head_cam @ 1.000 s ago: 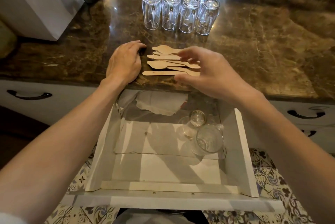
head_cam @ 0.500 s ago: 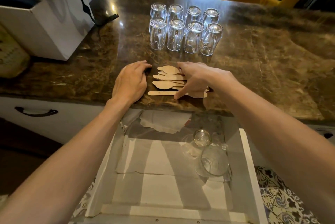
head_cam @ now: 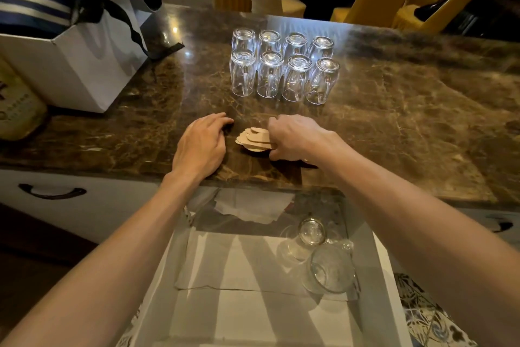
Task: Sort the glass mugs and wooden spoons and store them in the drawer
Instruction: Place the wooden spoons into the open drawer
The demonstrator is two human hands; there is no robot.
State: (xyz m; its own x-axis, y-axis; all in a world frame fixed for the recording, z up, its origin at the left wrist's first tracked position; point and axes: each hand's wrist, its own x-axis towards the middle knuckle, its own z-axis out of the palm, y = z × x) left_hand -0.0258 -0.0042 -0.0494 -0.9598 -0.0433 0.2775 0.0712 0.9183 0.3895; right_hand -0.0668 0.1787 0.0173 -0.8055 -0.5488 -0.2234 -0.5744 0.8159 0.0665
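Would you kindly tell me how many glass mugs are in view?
10. Eight mugs stand upside down on the counter in two rows of four; two sit at the drawer's right. Clear glass there may hide another.

Upper centre of the frame, on the counter (head_cam: 408, 121): eight glass mugs (head_cam: 284, 68) in two rows of four. Below them, mid-frame: wooden spoons (head_cam: 254, 140) bunched in the right hand (head_cam: 295, 137), left hand (head_cam: 201, 147) just left of them, resting on the counter. Lower centre, under the counter edge: open drawer (head_cam: 385, 276), with a pair of mugs (head_cam: 329, 268) in its right side. Upper left: bag (head_cam: 92, 71) on the counter.
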